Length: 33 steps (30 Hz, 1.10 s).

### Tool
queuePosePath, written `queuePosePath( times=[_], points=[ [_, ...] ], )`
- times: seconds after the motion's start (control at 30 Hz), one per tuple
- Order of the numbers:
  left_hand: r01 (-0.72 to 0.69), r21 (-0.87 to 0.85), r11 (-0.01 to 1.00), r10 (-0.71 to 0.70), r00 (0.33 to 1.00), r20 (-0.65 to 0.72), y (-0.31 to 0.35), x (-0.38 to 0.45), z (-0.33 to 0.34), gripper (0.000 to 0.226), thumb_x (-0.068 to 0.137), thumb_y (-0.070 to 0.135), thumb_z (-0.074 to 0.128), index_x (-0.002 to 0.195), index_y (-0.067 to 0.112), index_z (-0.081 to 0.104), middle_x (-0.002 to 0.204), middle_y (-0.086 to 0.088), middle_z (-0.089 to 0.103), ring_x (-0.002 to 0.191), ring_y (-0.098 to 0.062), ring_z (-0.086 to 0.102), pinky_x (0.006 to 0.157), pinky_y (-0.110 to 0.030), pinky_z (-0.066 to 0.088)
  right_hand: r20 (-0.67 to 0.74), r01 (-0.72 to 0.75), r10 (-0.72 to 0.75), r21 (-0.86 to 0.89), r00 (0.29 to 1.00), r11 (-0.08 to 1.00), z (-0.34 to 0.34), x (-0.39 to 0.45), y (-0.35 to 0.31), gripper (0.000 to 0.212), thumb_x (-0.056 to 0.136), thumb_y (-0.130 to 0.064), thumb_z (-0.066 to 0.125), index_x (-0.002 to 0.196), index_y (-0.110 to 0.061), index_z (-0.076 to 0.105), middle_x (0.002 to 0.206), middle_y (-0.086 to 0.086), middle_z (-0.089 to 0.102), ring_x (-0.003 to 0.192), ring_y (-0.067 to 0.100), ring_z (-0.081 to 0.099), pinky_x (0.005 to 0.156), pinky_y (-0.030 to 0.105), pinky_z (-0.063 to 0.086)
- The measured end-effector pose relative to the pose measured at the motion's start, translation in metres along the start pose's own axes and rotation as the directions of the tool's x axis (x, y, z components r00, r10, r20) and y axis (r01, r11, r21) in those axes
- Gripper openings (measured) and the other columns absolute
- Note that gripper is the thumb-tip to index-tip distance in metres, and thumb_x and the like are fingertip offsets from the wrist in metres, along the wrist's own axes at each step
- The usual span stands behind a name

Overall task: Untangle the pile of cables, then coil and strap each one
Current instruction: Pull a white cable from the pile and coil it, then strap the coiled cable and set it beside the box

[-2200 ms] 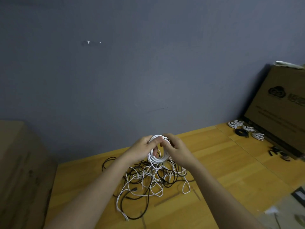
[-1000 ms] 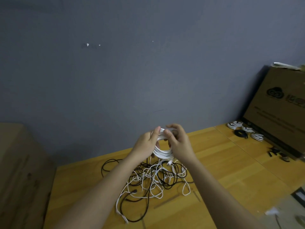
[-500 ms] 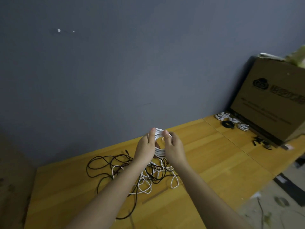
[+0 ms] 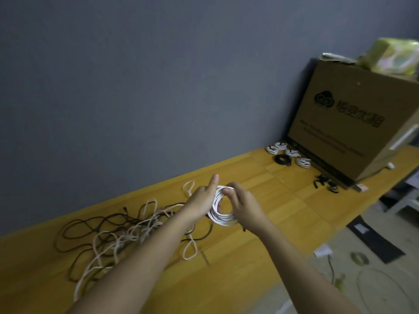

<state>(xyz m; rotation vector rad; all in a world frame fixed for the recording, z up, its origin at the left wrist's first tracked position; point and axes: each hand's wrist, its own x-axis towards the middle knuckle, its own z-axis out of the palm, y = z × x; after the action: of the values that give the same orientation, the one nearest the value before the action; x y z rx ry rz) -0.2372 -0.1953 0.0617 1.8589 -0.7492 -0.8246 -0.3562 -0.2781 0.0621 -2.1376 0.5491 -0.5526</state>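
Note:
Both hands hold a coiled white cable above the wooden table. My left hand grips the coil's left side, with one finger pointing up. My right hand pinches the coil's top and right side. A tangled pile of white and black cables lies on the table to the left, partly hidden under my left forearm.
Several strapped white coils and a black coil lie at the far right beside a large cardboard box. Black straps lie in front of the box. The grey wall runs along the table's back edge. The floor lies to the right.
The view has swung right, so the box and finished coils look closer. Both hands have carried the white coil to the right, away from the pile.

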Motion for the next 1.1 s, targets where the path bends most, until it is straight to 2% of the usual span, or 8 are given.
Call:
queuePosePath(
  times=[0.13,0.33,0.5,0.63,0.83,0.93,1.0,1.1],
  points=[
    [-0.034,-0.05,0.998,0.029,0.996,-0.086,0.027,0.024,0.086,0.08,0.098,0.058,0.023,0.033,0.018,0.048,0.04,0.003,0.053,0.04,-0.005,0.051,0.059,-0.028,0.04,-0.085,-0.082,0.096,0.149,0.992,0.985,-0.056,-0.01,0.048,0.021,0.102,-0.028,0.041,0.088,-0.023,0.057,0.062,-0.023,0.057,0.056,-0.002,0.048,0.056,0.014,0.036],
    [-0.015,-0.217,0.976,-0.018,0.989,-0.15,0.057,0.06,0.173,0.066,0.099,0.052,0.029,0.043,0.018,0.041,0.036,0.006,0.042,0.035,-0.01,0.041,0.053,-0.028,0.034,-0.138,-0.19,0.235,0.277,0.962,0.942,-0.119,-0.01,0.099,0.022,0.099,-0.038,0.044,0.089,-0.026,0.059,0.064,-0.009,0.058,0.054,0.0,0.052,0.054,0.017,0.041],
    [-0.007,-0.254,0.967,-0.029,0.99,-0.138,0.074,0.094,0.218,0.076,0.098,0.056,0.027,0.032,0.021,0.042,0.036,0.006,0.041,0.035,-0.009,0.042,0.048,-0.025,0.034,-0.191,-0.169,0.252,0.369,0.949,0.914,-0.159,0.005,0.134,0.021,0.095,-0.041,0.052,0.084,-0.031,0.066,0.061,-0.01,0.06,0.058,0.008,0.054,0.055,0.022,0.042],
    [0.001,-0.213,0.977,-0.031,0.99,-0.135,0.083,0.129,0.249,0.077,0.097,0.057,0.025,0.032,0.02,0.043,0.036,0.005,0.044,0.035,-0.008,0.043,0.048,-0.025,0.034,-0.244,-0.133,0.231,0.361,0.942,0.923,-0.184,0.021,0.164,0.018,0.097,-0.036,0.051,0.088,-0.029,0.065,0.064,-0.013,0.063,0.059,0.002,0.055,0.056,0.016,0.042],
    [0.026,-0.241,0.97,-0.056,0.992,-0.117,0.1,0.197,0.299,0.069,0.097,0.058,0.026,0.043,0.017,0.04,0.037,0.006,0.044,0.034,-0.009,0.043,0.049,-0.026,0.035,-0.182,-0.3,0.368,0.316,0.912,0.9,-0.229,0.064,0.226,0.038,0.096,-0.053,0.041,0.105,-0.021,0.06,0.074,-0.005,0.062,0.061,0.003,0.057,0.056,0.019,0.045],
    [0.038,-0.238,0.971,-0.051,0.997,-0.049,0.104,0.232,0.326,0.072,0.099,0.056,0.024,0.04,0.018,0.038,0.036,0.005,0.043,0.034,-0.008,0.043,0.05,-0.027,0.034,-0.226,-0.308,0.358,0.229,0.906,0.924,-0.249,0.084,0.261,0.03,0.097,-0.049,0.041,0.095,-0.026,0.06,0.064,-0.007,0.059,0.054,0.006,0.053,0.052,0.025,0.041],
    [0.017,-0.167,0.986,-0.019,1.0,-0.01,0.107,0.252,0.341,0.073,0.1,0.055,0.021,0.041,0.016,0.042,0.037,0.004,0.047,0.036,-0.008,0.046,0.053,-0.027,0.035,-0.274,-0.273,0.321,0.2,0.907,0.941,-0.262,0.093,0.283,0.021,0.099,-0.041,0.044,0.085,-0.031,0.057,0.055,-0.01,0.054,0.045,0.004,0.046,0.043,0.018,0.034],
    [0.007,-0.048,0.999,-0.004,0.998,0.061,0.106,0.282,0.365,0.076,0.101,0.052,0.018,0.042,0.016,0.051,0.041,0.002,0.055,0.043,-0.008,0.053,0.057,-0.028,0.04,-0.281,-0.298,0.343,0.191,0.896,0.935,-0.28,0.1,0.319,0.026,0.099,-0.036,0.046,0.075,-0.032,0.052,0.049,-0.012,0.046,0.041,0.003,0.037,0.04,0.014,0.03]
  ],
)
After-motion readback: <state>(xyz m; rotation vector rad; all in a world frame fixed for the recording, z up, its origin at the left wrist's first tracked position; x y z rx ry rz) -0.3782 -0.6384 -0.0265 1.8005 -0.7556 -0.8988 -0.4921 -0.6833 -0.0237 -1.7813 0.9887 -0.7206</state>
